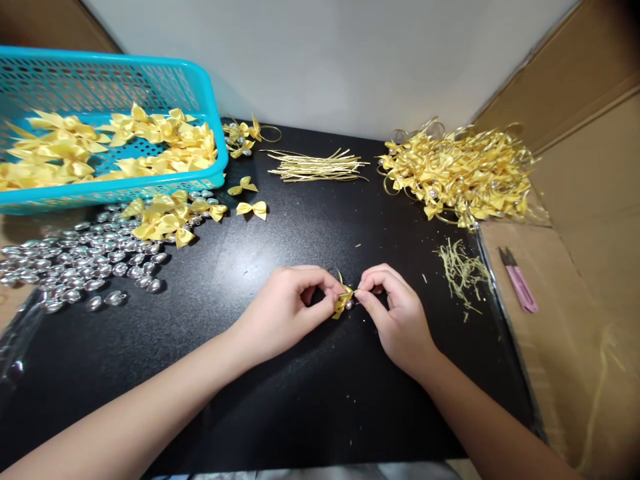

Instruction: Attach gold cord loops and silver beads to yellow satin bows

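Observation:
In the middle of the black table, my left hand (295,303) pinches a gold cord at a yellow ribbon bow (341,308). From the other side my right hand (395,310) pinches the cord too, thumb against forefinger. A silver bead (349,303) hangs beside the bow, between the two hands. Part of the cord loops up behind the bow, and the fingertips hide where it is joined. Two loose yellow bows, one of them a flat bow (253,210), lie farther up the table on the left.
A turquoise basket (150,181) of yellow bows stands at the back left, above a spread of silver beads (90,267). Cut gold cords (317,165) lie at the back. Finished-looking bow loops (455,173) are heaped right, near cord scraps (463,270) and pink snips (520,281).

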A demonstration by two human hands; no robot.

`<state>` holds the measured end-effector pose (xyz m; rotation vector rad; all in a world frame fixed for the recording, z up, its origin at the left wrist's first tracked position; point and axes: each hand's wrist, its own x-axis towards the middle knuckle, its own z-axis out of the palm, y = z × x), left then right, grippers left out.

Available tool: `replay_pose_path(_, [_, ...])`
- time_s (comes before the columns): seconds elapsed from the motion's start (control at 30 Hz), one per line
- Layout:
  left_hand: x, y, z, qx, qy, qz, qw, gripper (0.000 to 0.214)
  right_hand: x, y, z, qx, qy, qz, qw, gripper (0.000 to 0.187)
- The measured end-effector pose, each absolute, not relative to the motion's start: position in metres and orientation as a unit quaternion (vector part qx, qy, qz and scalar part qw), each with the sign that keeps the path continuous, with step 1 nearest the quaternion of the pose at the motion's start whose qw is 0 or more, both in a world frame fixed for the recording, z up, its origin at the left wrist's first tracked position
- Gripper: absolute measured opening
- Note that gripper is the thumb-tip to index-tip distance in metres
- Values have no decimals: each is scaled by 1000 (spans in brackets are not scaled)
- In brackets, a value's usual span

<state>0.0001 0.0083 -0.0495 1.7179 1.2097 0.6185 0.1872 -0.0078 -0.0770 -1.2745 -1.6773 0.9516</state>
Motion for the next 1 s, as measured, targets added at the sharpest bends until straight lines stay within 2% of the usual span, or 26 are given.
replay_pose_path(0.67, [2,8,-50,695,472,266,473,13,187,-9,-76,-492,-698,351,384,11])
replay_pose_path(0.83, [2,6,-52,686,474,270,481,11,187,-8,-74,-485,-694,352,400,8])
replay_pose_path(1.0, [4,4,-53,689,481,281,465,7,186,-7,-73,-483,-688,348,415,13])
